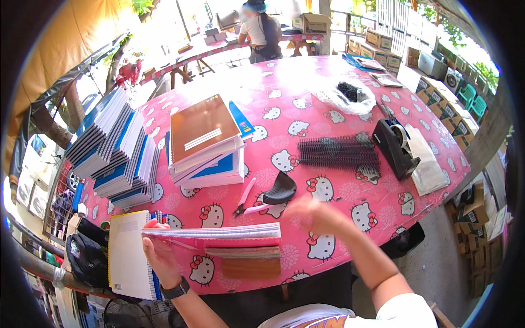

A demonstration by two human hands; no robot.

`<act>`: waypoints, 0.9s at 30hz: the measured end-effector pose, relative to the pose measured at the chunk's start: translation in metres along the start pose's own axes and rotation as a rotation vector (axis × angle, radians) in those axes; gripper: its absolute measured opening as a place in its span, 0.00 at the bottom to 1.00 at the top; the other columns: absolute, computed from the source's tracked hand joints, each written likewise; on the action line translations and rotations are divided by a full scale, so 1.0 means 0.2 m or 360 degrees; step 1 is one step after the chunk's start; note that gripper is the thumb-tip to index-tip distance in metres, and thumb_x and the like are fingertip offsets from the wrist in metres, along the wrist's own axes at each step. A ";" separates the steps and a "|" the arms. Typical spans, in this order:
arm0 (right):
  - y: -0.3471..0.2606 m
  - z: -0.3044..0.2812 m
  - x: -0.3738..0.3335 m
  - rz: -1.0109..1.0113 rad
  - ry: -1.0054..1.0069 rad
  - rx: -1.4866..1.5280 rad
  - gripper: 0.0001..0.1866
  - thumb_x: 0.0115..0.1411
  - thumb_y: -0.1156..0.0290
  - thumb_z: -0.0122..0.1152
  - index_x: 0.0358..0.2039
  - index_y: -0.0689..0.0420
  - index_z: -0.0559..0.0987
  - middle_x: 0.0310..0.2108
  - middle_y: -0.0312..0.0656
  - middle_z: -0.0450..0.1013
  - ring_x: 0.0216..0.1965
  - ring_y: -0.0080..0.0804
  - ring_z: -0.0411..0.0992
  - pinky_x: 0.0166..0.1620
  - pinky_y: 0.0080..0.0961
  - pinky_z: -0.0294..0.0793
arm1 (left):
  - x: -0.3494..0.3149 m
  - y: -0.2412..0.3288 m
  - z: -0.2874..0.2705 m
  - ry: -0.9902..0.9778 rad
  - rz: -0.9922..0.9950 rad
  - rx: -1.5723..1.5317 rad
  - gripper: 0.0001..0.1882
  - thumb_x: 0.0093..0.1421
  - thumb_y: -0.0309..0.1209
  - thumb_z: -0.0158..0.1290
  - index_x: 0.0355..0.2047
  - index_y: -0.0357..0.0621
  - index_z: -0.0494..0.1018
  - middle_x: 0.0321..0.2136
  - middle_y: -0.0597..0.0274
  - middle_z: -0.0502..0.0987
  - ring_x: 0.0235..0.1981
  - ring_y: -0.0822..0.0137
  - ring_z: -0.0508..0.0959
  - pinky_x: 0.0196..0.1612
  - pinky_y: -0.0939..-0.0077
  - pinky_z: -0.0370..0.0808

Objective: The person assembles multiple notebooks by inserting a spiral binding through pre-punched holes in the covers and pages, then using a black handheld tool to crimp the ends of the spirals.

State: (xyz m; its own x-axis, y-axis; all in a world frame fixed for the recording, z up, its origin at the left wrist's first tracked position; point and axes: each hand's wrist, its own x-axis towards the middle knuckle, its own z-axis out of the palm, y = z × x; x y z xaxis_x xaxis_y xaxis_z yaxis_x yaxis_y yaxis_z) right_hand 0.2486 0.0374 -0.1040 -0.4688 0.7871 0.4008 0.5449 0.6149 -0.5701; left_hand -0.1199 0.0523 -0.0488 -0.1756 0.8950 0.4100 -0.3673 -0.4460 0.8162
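Observation:
My left hand [158,252], with a dark watch on its wrist, grips the left end of an unbound notebook [219,232]. Its white page edges face me, and a row of small holes seems to run along them. Just below it lies a wooden block [249,263]. My right hand [306,214] is smeared by motion, past the notebook's right end, so its fingers cannot be made out. Beyond the notebook are pink-handled pliers [247,199] and a black, curved, scoop-like piece [280,189]. A bundle of black spiral binding coils [339,153] lies farther right.
Blue-covered notebooks [117,147] stand in stacks at left, beside a brown-covered pile [202,134]. A yellow-edged notebook [128,254] lies near left. A tape dispenser [395,150] and plastic bag [350,98] are at right. A person [262,33] works at a far table.

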 end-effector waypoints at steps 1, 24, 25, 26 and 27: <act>0.12 -0.07 0.03 0.0209 0.0387 -0.0261 0.18 0.44 0.77 0.61 0.38 0.52 0.77 0.36 0.41 0.74 0.40 0.43 0.70 0.45 0.35 0.69 | 0.01 0.01 -0.01 0.0052 -0.0023 0.0143 0.19 0.64 0.39 0.44 0.46 0.37 0.67 0.36 0.61 0.71 0.38 0.71 0.71 0.45 0.77 0.67; 0.46 -0.25 -0.02 0.0355 0.0204 -0.1279 0.08 0.52 0.65 0.60 0.27 0.56 0.75 0.32 0.39 0.69 0.40 0.36 0.67 0.41 0.33 0.67 | -0.30 0.12 0.73 -0.0704 0.0746 0.2142 0.37 0.44 0.59 0.59 0.46 0.46 0.67 0.38 0.56 0.67 0.47 0.56 0.67 0.62 0.38 0.36; 0.42 -0.26 -0.03 0.0338 0.0120 -0.1239 0.09 0.52 0.64 0.60 0.27 0.56 0.75 0.33 0.39 0.69 0.40 0.36 0.66 0.42 0.33 0.66 | -0.28 0.09 0.73 -0.0646 0.0952 0.2146 0.31 0.41 0.57 0.62 0.37 0.49 0.68 0.30 0.60 0.62 0.39 0.57 0.67 0.60 0.39 0.44; 0.42 -0.26 -0.02 0.0341 0.0132 -0.1242 0.09 0.52 0.64 0.60 0.27 0.56 0.75 0.33 0.39 0.69 0.40 0.36 0.66 0.42 0.33 0.66 | -0.27 0.10 0.74 -0.0651 0.0964 0.2144 0.31 0.41 0.57 0.62 0.37 0.49 0.68 0.30 0.60 0.62 0.39 0.57 0.67 0.60 0.39 0.44; 0.41 -0.24 -0.04 0.0367 0.0100 -0.1186 0.09 0.52 0.64 0.60 0.28 0.55 0.75 0.32 0.38 0.69 0.40 0.36 0.66 0.42 0.33 0.66 | -0.28 0.09 0.75 -0.0614 0.0936 0.2095 0.30 0.40 0.55 0.63 0.35 0.49 0.68 0.29 0.60 0.63 0.38 0.58 0.67 0.58 0.41 0.48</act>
State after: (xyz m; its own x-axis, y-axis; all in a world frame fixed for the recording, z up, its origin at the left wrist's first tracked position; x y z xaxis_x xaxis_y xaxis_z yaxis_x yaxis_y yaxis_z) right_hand 0.3305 0.0850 -0.1196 -0.2591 0.8865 0.3834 0.9571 0.2888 -0.0209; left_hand 0.0201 -0.0070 0.0041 0.3214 0.6262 0.7104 0.7717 -0.6079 0.1868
